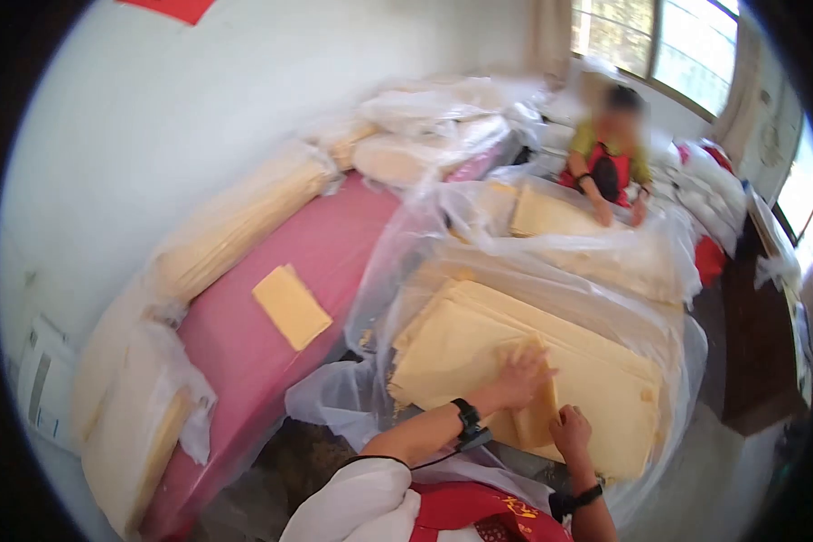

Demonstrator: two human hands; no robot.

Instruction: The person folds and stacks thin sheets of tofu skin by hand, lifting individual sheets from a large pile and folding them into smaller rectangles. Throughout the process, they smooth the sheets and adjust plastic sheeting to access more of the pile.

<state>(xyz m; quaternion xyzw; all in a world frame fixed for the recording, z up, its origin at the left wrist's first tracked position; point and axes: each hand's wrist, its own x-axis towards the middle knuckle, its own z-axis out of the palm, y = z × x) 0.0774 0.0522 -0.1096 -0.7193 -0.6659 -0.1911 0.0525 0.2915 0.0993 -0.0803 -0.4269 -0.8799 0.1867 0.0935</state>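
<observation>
A broad stack of thin, pale yellow sheets lies in front of me on clear plastic. On top of it, near my body, is a narrow folded yellow sheet. My left hand rests on the far part of this fold with its fingers spread. At the fold's right edge, the fingers of my right hand are curled closed and seem to pinch the sheet. What exactly lies between those fingers is partly hidden. Dark bands circle both my wrists.
Left of me, a folded yellow bundle lies on a pink surface. Plastic-wrapped rolls line the wall. Opposite, another person works at a second yellow stack. A dark wooden piece stands at the right.
</observation>
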